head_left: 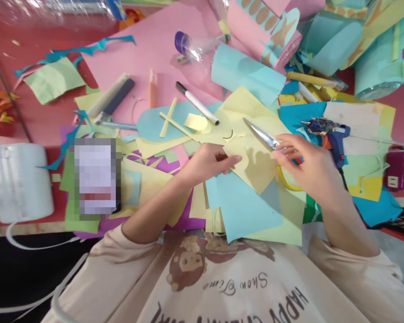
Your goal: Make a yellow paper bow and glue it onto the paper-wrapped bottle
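My left hand point(212, 162) pinches a small piece of pale yellow paper point(239, 158) between thumb and fingers. Beneath it lies a larger yellow sheet point(262, 177), with light blue paper point(249, 211) lower down. My right hand point(298, 159) is closed on a pair of scissors point(260, 133); their metal blades point up and left, away from me. Part of a yellow handle point(286, 179) shows below that hand. Near the left hand are thin yellow paper strips point(170, 117), a black-capped white marker point(198, 103) and a light blue paper shape point(151, 122).
A glue gun point(338, 143) rests at the right. Beyond the hands lies a plastic bottle wrapped in blue paper point(245, 72). Left are a blurred-out phone point(94, 177), a white case with a cable point(20, 181) and a utility knife point(116, 98). Paper scraps cover much of the table.
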A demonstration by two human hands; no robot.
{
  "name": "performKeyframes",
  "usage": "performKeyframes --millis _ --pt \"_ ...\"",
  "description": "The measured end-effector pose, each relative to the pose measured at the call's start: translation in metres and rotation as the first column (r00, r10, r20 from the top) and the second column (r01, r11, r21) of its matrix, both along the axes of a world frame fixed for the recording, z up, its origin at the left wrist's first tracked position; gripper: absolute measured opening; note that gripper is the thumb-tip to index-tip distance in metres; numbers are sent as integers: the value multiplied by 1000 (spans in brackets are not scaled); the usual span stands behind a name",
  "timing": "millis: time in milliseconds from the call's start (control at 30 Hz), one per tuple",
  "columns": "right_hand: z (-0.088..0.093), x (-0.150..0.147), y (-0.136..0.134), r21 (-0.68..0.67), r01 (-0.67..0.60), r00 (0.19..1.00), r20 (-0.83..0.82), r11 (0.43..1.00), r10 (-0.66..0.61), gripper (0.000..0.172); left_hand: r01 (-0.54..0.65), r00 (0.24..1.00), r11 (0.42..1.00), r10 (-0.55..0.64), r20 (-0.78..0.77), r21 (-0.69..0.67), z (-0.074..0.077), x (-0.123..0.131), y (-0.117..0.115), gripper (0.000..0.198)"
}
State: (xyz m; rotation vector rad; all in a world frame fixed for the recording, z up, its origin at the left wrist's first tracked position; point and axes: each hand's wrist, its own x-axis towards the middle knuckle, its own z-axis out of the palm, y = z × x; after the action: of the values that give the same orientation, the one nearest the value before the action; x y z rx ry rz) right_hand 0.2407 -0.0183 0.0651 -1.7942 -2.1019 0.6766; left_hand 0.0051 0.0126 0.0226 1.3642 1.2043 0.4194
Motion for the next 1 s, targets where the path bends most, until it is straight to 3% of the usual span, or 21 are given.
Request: performKeyframes --millis 67,133,267,400,500,567,800,900,1000 --pt "-8 -17 7 -148 -97 960 -276 984 53 37 31 999 999 -31 9 41 -1 1 0 45" --pt "-18 -32 14 -204 -156 887 -459 967 46 38 46 999 996 -46 5 72 -4 2 -1 45" --pt "-30 -48 27 -241 -236 757 -654 941 22 37 35 999 990 -29 -41 137 -4 -1 0 46" --pt "-32 -45 33 -209 -128 750 -660 969 -43 39 -55 998 941 54 10 335 2 -10 5 31" --pt "-37 -38 35 -173 -35 768 -635 984 -84 40 -168 954 768 285 -95 618 4 -18 10 14" --pt "-41 -35 37 -161 -3 765 -636 987 -101 39 -141 919 711 353 -176 689 2 -22 12 3" --pt "-44 -32 39 -177 63 776 -610 982 -160 40 -84 862 758 381 -334 646 -8 -26 15 18" --pt "-44 -32 40 -187 56 728 -665 981 -168 39 -119 849 773 404 -339 623 -10 -28 18 24" --pt "-49 -32 41 -145 35 661 -739 989 -132 39 -91 827 739 429 -363 667 -11 -33 23 28"
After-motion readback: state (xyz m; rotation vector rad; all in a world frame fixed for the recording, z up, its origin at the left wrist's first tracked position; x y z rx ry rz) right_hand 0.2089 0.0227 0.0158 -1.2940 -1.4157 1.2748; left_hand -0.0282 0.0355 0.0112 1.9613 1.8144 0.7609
